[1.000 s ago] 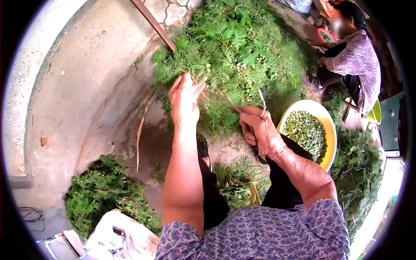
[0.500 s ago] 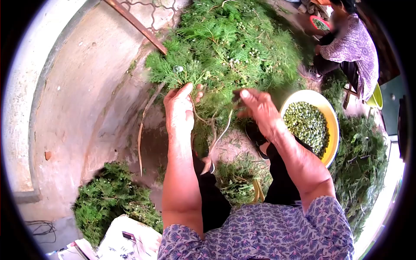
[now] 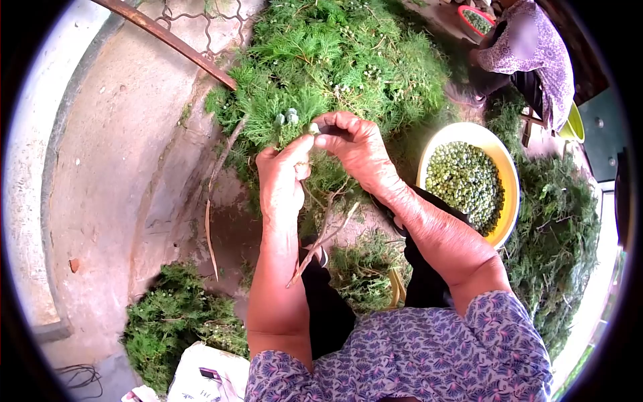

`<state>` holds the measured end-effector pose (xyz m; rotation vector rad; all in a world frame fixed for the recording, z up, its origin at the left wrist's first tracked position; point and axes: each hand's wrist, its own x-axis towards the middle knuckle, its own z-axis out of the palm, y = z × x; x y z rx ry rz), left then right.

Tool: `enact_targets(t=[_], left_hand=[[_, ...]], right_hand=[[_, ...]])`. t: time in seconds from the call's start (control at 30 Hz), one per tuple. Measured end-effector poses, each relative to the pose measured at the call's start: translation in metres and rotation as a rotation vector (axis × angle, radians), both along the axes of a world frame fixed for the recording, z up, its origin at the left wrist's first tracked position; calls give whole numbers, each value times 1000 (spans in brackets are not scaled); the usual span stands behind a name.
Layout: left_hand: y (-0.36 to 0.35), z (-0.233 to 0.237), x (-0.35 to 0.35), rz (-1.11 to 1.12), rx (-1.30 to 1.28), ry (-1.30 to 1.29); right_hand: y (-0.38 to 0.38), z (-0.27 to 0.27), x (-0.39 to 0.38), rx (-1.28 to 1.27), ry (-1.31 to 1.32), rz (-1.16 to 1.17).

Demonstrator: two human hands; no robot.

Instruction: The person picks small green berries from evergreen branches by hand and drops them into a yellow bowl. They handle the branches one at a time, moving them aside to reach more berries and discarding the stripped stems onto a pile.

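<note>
Green, feathery sprig [image 3: 298, 100] with bluish cones [image 3: 288, 117] rises from the left hand [image 3: 282, 177], its thumb and fingers pressed together at the base. Rightward, the right hand's [image 3: 318, 133] thumb and forefinger curl toward a round pale cone [image 3: 313, 127]; whether they grip it, I cannot tell. Farther right, a yellow basin [image 3: 511, 201] holds many green cones [image 3: 462, 181].

Foliage pile [image 3: 348, 60] bright green. Berries [image 3: 462, 181] pale to dark green. Tub [image 3: 510, 204] yellow, cream rim. 2 printed tops: wearer's shirt [image 3: 402, 342] lilac-grey, dark leafy motif; co-worker's top [image 3: 554, 74] purple-and-white. Trousers [image 3: 328, 321] black.
</note>
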<state>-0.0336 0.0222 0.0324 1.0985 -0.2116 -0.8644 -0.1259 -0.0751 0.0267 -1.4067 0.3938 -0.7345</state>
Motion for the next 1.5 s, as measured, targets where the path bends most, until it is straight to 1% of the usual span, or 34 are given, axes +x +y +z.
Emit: enact_targets(t=[0.07, 0.13, 0.2, 0.27, 0.33, 0.37, 0.4, 0.47, 0.5, 0.53, 0.6, 0.63, 0.73, 0.77, 0.8, 0.87, 0.93, 0.97, 1.0, 1.03, 1.07, 1.1, 1.13, 1.2, 1.23, 1.27, 1.3, 1.33, 1.4, 1.43, 1.5], left_hand=[[-2, 5, -5, 11, 26, -25], [-4, 7, -8, 20, 46, -50], [-2, 6, -12, 39, 54, -102], [-2, 8, -14, 44, 49, -76], [-2, 7, -15, 51, 93, -105], [2, 0, -12, -42, 13, -76], [2, 1, -13, -42, 15, -76], [2, 7, -15, -38, 12, 128], [4, 7, -14, -76, -20, 151], [4, 5, -13, -76, -21, 150], [2, 3, -12, -55, -25, 19], [1, 2, -12, -55, -26, 19], [-1, 2, -11, -42, -78, -49], [0, -1, -11, -41, -57, -46], [0, 0, -13, -43, -59, -46], [-1, 3, -17, -93, 30, -164], [0, 4, -20, -117, 34, -189], [0, 5, -21, -147, 71, -233], [0, 6, -21, -176, 108, -277], [1, 3, -18, -241, 106, -327], [0, 3, -18, -243, 105, -327], [0, 3, -18, -258, 118, -399], [0, 3, -19, -272, 131, -472], [0, 4, -18, -291, 122, -442], [1, 4, -17, -308, 114, -414], [3, 5, -15, -324, 106, -386], [4, 3, -15, -270, 89, -290], [6, 5, -10, -309, 61, -218], [3, 8, -15, -231, -3, -176], [3, 9, -16, -230, -4, -177], [4, 10, -17, -204, -56, -50]], right_hand=[[-2, 12, -5, 172, -7, 137], [-1, 17, -6, 142, -20, 144], [-1, 17, -5, 160, 73, 122], [-3, 17, -4, 166, 62, 125], [-6, 19, -4, 141, 197, 145], [-6, 16, -4, 175, 180, 129], [-6, 14, -6, 178, 180, 129], [-8, 9, -9, 713, -36, 257], [-9, 8, -8, 890, -198, 330], [-10, 8, -10, 889, -198, 330], [-13, 15, -13, 895, -200, 204], [-20, 13, -15, 835, -195, 209], [-34, 14, -20, 800, -341, 235], [-37, 17, -23, 758, -354, 230], [-35, 23, -23, 768, -360, 146], [-39, 23, -22, 596, -326, 148], [-30, 34, -16, 432, -256, 59], [-29, 30, -14, 180, -165, 59], [-27, 38, -16, 1, 16, 83], [-25, 37, -15, -118, 40, 75], [-23, 34, -13, -239, 64, 68], [-23, 30, -11, -324, 80, 49], [-25, 29, -10, -325, 80, 49], [-27, 28, -10, -483, 143, 61], [-27, 28, -10, -483, 143, 62], [-26, 27, -10, -370, 161, 73], [-26, 27, -11, -258, 179, 83], [-26, 27, -12, -148, 196, 94], [-25, 27, -13, -139, 198, 74], [-24, 27, -13, -129, 199, 54], [-21, 27, -14, -119, 200, 33]])
